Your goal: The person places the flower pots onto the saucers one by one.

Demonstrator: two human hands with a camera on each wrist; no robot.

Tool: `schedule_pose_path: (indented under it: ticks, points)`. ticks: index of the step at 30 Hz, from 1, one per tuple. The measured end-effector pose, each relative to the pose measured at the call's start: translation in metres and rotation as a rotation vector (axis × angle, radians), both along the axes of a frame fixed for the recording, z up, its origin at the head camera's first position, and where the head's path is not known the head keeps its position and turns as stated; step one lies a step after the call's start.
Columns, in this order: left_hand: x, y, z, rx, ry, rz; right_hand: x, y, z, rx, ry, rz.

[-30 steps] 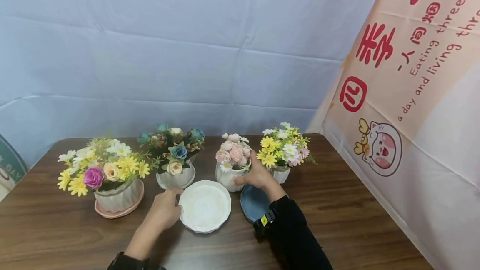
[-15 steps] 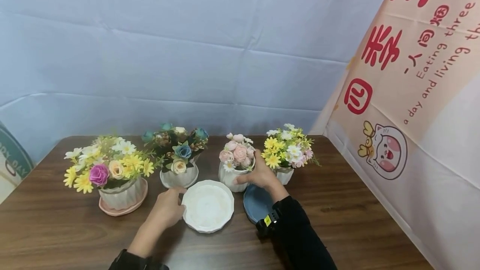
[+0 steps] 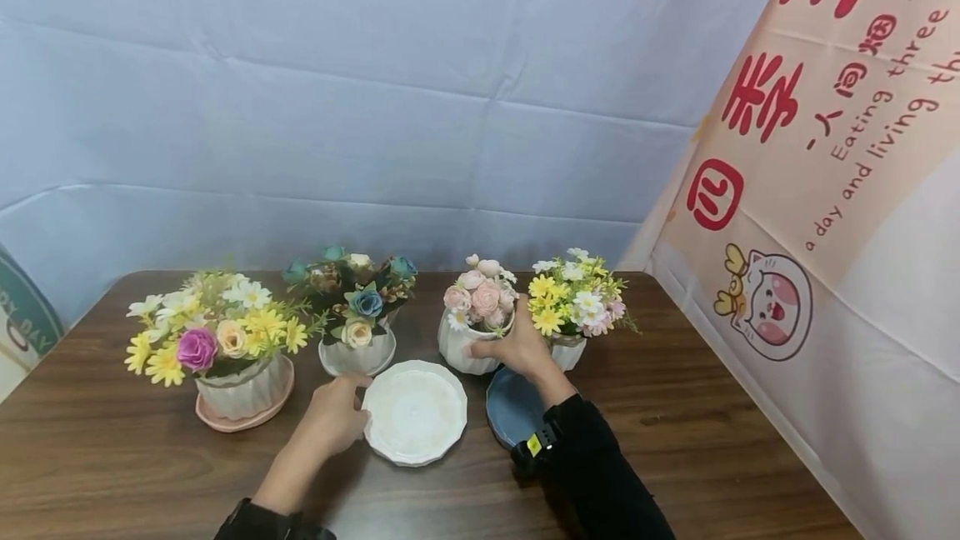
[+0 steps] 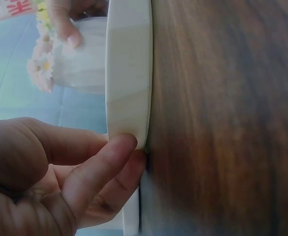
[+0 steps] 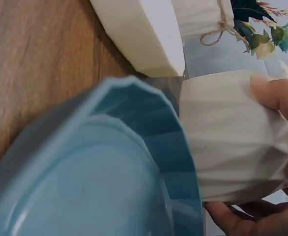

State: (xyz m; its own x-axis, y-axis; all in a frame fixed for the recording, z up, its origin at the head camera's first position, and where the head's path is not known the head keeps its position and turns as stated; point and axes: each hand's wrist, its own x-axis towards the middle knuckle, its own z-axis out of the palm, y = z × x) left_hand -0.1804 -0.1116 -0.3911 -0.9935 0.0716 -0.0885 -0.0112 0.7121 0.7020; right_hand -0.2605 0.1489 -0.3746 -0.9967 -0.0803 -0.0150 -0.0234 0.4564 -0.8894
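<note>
My right hand (image 3: 523,348) grips a white fluted flowerpot (image 3: 461,348) holding pink artificial flowers (image 3: 480,298). In the right wrist view the thumb lies on the side of the pot (image 5: 232,137) and the other fingers reach beneath it. The pot hangs just behind the gap between a white scalloped saucer (image 3: 416,415) and a blue saucer (image 3: 512,408), leaning slightly. My left hand (image 3: 333,415) pinches the white saucer's left edge. Up close in the left wrist view, thumb and fingers meet at the side wall of the saucer (image 4: 129,64), which sits on the wooden table.
Left of the hands stands a pot of mixed yellow, white and purple flowers (image 3: 217,340) on a pink saucer (image 3: 247,422). Behind the left hand is a pot of blue and cream flowers (image 3: 360,315). Yellow and white flowers (image 3: 573,294) fill a pot behind the right hand.
My right hand has raised the pink-flowered pot a little and shifted it slightly right, and the pot leans more. The left hand keeps its place at the white saucer.
</note>
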Motion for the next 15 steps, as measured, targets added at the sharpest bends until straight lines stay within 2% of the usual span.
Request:
schedule_pose_path:
  ticks: [6,11,15]
  points:
    - [-0.001,0.000,-0.001,-0.001,0.008,-0.002,0.002,0.000,0.000,0.042,-0.024,-0.014]
    - [0.000,0.000,0.000,-0.003,0.003,0.004,0.007,0.000,0.001,0.032,0.004,-0.010]
    - [0.000,-0.001,0.001,-0.017,0.010,-0.001,0.012,-0.001,0.002,0.063,0.042,-0.008]
